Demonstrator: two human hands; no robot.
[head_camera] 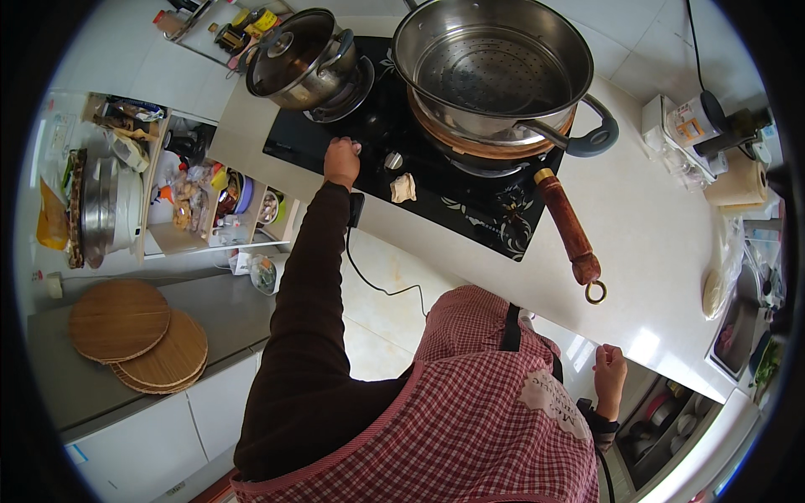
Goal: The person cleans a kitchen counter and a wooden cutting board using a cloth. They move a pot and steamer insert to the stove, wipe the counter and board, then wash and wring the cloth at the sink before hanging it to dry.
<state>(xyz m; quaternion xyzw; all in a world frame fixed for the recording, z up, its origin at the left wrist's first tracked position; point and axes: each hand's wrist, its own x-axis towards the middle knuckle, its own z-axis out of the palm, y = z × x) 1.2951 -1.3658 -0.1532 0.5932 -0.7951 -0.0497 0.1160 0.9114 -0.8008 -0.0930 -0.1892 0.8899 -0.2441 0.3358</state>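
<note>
My left hand [343, 162] is curled at the front left of the black glass gas stove [371, 135]; whatever lies under its fingers is hidden. A metal control knob [394, 160] shows to its right, beside a crumpled beige piece of cloth or paper [403, 188]. Behind the hand, a lidded steel pot [302, 75] stands on the left burner. A large steel steamer pot with a perforated bottom [494, 69] sits over a wok with a wooden handle [569, 226] on the right burner. My right hand [609, 371] hangs by my side, fingers curled, with nothing visible in it.
The wok handle juts over the worktop [635, 251]. A black cable [383, 292] hangs at the counter's front. Open shelves with bags and bowls [188, 195] stand left, above round wooden boards [119, 320]. A sink [739, 330] and paper roll [739, 179] are right.
</note>
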